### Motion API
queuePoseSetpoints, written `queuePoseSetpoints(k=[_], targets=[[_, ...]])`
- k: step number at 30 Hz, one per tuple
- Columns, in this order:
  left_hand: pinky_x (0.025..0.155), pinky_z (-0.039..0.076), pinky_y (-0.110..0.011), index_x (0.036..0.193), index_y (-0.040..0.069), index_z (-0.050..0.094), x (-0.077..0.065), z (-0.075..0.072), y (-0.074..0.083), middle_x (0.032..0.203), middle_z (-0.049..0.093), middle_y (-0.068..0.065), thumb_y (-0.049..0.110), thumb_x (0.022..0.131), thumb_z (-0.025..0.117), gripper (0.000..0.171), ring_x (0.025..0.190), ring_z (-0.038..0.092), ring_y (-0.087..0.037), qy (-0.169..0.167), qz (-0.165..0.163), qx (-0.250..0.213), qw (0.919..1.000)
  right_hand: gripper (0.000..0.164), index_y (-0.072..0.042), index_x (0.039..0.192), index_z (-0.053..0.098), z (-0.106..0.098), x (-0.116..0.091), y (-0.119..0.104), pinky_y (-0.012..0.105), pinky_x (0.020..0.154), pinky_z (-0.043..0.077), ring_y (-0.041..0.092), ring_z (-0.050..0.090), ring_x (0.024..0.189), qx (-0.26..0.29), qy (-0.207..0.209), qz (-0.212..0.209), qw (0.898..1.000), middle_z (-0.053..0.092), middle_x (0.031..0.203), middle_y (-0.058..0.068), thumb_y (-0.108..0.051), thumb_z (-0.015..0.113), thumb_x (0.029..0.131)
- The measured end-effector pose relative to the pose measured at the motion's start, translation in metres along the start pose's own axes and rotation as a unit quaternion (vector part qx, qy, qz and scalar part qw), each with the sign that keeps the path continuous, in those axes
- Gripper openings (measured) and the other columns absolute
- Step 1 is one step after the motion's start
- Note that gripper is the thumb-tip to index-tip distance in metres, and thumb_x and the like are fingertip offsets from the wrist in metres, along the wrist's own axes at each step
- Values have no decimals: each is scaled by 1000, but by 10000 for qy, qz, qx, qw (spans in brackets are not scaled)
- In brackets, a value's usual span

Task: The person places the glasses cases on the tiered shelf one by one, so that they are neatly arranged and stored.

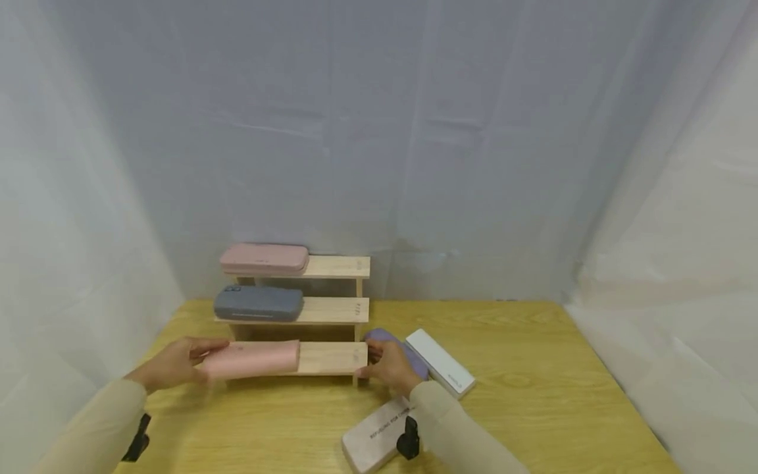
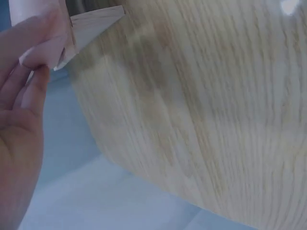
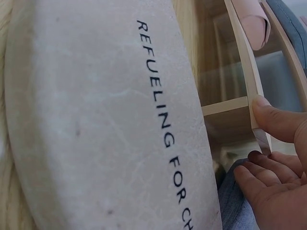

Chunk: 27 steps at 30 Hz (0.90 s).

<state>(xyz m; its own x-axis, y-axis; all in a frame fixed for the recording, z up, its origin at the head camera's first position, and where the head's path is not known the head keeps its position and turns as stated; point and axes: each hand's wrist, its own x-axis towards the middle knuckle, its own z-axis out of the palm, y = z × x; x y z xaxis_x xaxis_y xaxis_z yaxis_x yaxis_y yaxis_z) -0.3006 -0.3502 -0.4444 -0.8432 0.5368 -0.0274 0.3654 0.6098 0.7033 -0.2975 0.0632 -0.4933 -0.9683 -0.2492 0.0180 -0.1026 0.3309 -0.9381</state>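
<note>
A three-step wooden rack (image 1: 331, 357) stands on the table. Along the left of its lowest step lies a soft pink glasses case (image 1: 257, 359). My left hand (image 1: 172, 363) pinches that case by its left end, thumb in front and fingers behind. At the other end of the same step, my right hand (image 1: 392, 363) grips the board's edge. In the right wrist view the thumb presses on the board (image 3: 254, 81), with the fingers curled at its end. A blue-grey glasses case (image 1: 258, 303) lies on the middle step, a hard pink one (image 1: 264, 259) on the top.
Right of the rack, a purple case (image 1: 414, 361) lies partly behind my right hand, beside a white case (image 1: 440, 362). A beige case (image 1: 379, 434) with black lettering lies under my right forearm. Pale sheeting (image 1: 379, 131) hangs behind the table (image 1: 521, 395) and at both sides.
</note>
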Motion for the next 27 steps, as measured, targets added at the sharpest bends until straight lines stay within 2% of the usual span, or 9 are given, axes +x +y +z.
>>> queuePoseSetpoints(k=[2, 4, 6, 8, 11, 15, 19, 23, 27], targets=[[95, 46, -19, 135, -18, 41, -1, 0, -4, 137, 42, -37, 1, 72, 76, 74, 121, 44, 1, 51, 53, -348, 9994, 71, 18, 132, 44, -1, 0, 0, 45, 100, 46, 42, 51, 122, 24, 10, 14, 10000, 51, 133, 31, 5, 79, 72], [94, 45, -15, 134, -20, 39, -1, 1, -5, 137, 39, -39, -1, 73, 75, 74, 116, 40, 12, 150, 62, -451, 9988, 70, 18, 133, 44, -2, 0, -1, 45, 101, 45, 42, 51, 123, 23, 4, 33, 10000, 50, 134, 30, 5, 79, 73], [96, 45, -19, 135, -20, 37, -1, 1, -4, 138, 37, -39, -3, 74, 74, 74, 123, 44, 1, 205, 14, -397, 9990, 70, 18, 133, 43, -3, 0, -1, 46, 101, 45, 42, 50, 123, 27, -11, 14, 10000, 49, 135, 31, 5, 79, 74], [98, 46, -31, 135, -21, 37, -1, 3, -2, 139, 36, -39, -3, 74, 74, 74, 129, 45, -21, 265, -76, -325, 9991, 70, 18, 133, 43, -3, 0, -2, 46, 101, 44, 42, 50, 124, 56, -41, 19, 10000, 49, 135, 31, 4, 78, 74], [96, 44, -47, 136, -21, 35, -1, 4, 1, 138, 36, -40, -3, 75, 73, 73, 126, 37, -51, 304, -206, -190, 9991, 70, 18, 133, 43, -3, 0, -2, 45, 101, 45, 41, 50, 123, 22, -73, -3, 10000, 49, 135, 30, 4, 78, 75], [94, 46, -50, 134, -25, 33, -2, 7, 2, 136, 36, -43, 2, 77, 76, 76, 123, 38, -56, 403, -289, -41, 9988, 69, 18, 133, 44, -1, -1, -3, 45, 100, 45, 41, 51, 123, 35, -49, -11, 10000, 50, 134, 30, 4, 78, 74], [93, 47, -50, 132, -27, 30, -2, 9, 1, 134, 36, -45, 10, 78, 78, 81, 122, 41, -57, 499, -556, 34, 9972, 69, 18, 132, 44, 0, -3, -4, 45, 100, 46, 41, 52, 122, 39, -12, -15, 10000, 52, 132, 30, 5, 79, 74], [92, 49, -48, 135, -25, 30, -3, 10, 0, 135, 37, -43, 17, 79, 79, 85, 122, 42, -55, 574, -853, 17, 9947, 69, 18, 132, 45, 1, -4, -3, 45, 100, 45, 41, 51, 122, 2, -4, 1, 10000, 52, 132, 30, 5, 79, 74], [91, 51, -46, 136, -23, 31, -4, 12, -2, 136, 37, -42, 17, 81, 78, 83, 122, 43, -54, 678, -889, -75, 9937, 69, 17, 133, 44, 1, -4, -3, 46, 100, 45, 41, 51, 123, -46, -18, -10, 10000, 51, 134, 29, 3, 79, 75]])
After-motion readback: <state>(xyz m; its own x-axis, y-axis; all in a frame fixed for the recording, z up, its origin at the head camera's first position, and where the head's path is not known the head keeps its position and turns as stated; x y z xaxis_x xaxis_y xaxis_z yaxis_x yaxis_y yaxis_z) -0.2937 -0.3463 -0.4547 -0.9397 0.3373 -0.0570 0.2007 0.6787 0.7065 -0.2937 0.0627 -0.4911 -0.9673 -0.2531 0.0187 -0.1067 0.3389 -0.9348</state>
